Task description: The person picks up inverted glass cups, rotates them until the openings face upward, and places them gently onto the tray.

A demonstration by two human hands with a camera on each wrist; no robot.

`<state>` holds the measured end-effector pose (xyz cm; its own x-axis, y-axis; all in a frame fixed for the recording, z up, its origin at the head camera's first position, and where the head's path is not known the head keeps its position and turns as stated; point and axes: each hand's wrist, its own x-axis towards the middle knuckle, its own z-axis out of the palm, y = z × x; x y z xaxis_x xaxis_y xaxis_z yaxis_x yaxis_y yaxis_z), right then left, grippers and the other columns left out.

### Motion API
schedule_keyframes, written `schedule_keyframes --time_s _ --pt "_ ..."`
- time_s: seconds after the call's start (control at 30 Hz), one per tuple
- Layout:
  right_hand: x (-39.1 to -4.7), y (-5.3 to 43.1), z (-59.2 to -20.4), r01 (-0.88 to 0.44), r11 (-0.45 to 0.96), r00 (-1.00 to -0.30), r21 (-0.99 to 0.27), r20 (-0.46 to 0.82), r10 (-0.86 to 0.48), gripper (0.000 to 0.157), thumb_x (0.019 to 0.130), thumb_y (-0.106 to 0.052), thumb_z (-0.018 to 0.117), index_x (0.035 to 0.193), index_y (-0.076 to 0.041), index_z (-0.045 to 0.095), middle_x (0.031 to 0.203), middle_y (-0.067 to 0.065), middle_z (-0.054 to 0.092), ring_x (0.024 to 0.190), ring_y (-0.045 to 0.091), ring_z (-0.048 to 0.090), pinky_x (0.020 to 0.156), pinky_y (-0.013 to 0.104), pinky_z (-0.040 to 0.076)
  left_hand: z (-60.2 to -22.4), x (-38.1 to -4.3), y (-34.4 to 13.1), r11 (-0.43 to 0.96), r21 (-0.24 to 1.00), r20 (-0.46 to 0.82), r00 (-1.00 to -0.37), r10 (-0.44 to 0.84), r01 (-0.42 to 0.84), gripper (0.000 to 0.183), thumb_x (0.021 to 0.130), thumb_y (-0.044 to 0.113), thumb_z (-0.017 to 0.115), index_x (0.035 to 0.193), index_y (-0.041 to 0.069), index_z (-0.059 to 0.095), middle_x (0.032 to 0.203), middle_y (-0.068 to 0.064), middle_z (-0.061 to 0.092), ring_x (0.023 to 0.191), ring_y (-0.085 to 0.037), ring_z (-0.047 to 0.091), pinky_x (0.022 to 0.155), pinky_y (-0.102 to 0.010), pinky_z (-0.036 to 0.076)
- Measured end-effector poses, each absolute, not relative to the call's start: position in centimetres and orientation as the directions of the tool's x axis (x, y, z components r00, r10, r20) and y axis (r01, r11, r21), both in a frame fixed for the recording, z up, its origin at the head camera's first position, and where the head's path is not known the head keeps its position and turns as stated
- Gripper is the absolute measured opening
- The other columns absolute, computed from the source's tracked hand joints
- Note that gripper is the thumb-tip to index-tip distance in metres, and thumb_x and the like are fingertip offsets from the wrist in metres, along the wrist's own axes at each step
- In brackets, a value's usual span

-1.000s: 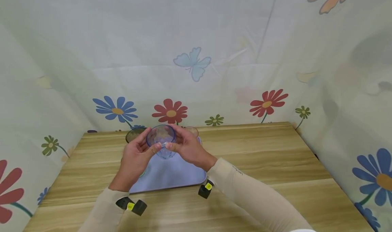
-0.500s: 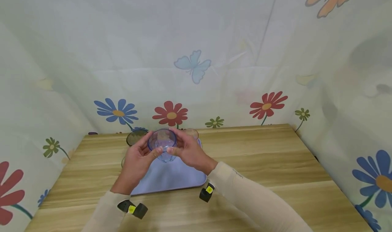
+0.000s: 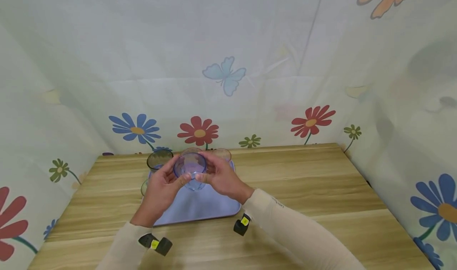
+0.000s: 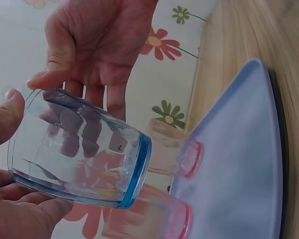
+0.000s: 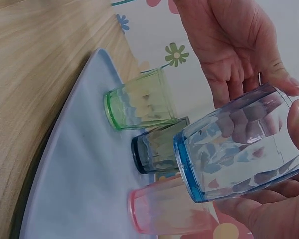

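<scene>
Both hands hold one clear cup with a blue-tinted base and faceted sides, raised above the tray. My left hand grips its left side, my right hand its right. The thumbs lie on the near side by the rim, while the other fingers wrap round the sides. In the left wrist view the blue base points toward the tray, and nothing shows inside the cup. Beneath is a pale lavender tray on the wooden table.
Standing on the tray are a green cup, a dark grey cup and two pink cups, one at the back right. A patterned cloth wall rises behind the table.
Both hands have lowered the blue-based cup slightly toward the person. The rim of a pink cup now shows behind it. The grip looks the same.
</scene>
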<state>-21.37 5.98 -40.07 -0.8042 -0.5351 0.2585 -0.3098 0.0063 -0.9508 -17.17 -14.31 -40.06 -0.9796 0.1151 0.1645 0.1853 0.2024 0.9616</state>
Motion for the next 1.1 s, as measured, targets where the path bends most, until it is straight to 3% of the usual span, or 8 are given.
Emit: schedule_keyframes --time_s 0.23,0.63,0.9,1.1 --pt "-21.5 6.2 -41.1 -0.312 0.051 -0.812 -0.949 0.238 -0.533 0.067 0.099 0.000 0.065 0.158 0.005 0.034 0.155 0.028 0.051 0.142 0.042 0.054 0.117 0.052 0.047 -41.0 -17.3 -14.3 0.244 0.952 0.159 -0.979 0.129 0.186 0.080 0.100 0.018 0.070 0.165 0.003 0.025 0.168 -0.022 0.034 0.149 -0.040 0.046 0.104 -0.028 0.053" --pt "-21.3 6.3 -41.7 -0.275 0.084 -0.819 -0.958 0.188 -0.542 0.066 0.100 -0.001 0.064 0.159 0.005 0.034 0.158 0.025 0.049 0.145 0.041 0.051 0.116 0.048 0.048 -42.2 -17.4 -14.2 0.234 0.952 0.161 -0.973 0.163 0.197 0.081 0.102 0.015 0.067 0.164 -0.004 0.018 0.170 -0.025 0.026 0.150 -0.041 0.042 0.099 -0.015 0.052" --pt "-21.4 6.3 -42.6 -0.262 0.067 -0.812 -0.963 0.182 -0.555 0.069 0.100 -0.002 0.065 0.160 0.004 0.031 0.159 0.026 0.047 0.146 0.041 0.050 0.115 0.047 0.049 -42.8 -17.3 -14.3 0.276 0.939 0.160 -0.971 0.178 0.205 0.079 0.103 0.016 0.065 0.163 -0.006 0.019 0.170 -0.025 0.027 0.152 -0.040 0.038 0.110 -0.039 0.048" --pt "-21.5 6.3 -43.4 -0.261 0.063 -0.804 -0.963 0.181 -0.566 0.072 0.100 -0.002 0.065 0.161 0.005 0.028 0.161 0.028 0.043 0.149 0.042 0.045 0.115 0.047 0.049 -43.2 -17.1 -14.2 0.295 0.927 0.182 -0.965 0.188 0.233 0.078 0.103 0.013 0.064 0.162 -0.008 0.018 0.169 -0.027 0.027 0.153 -0.042 0.035 0.110 -0.034 0.047"
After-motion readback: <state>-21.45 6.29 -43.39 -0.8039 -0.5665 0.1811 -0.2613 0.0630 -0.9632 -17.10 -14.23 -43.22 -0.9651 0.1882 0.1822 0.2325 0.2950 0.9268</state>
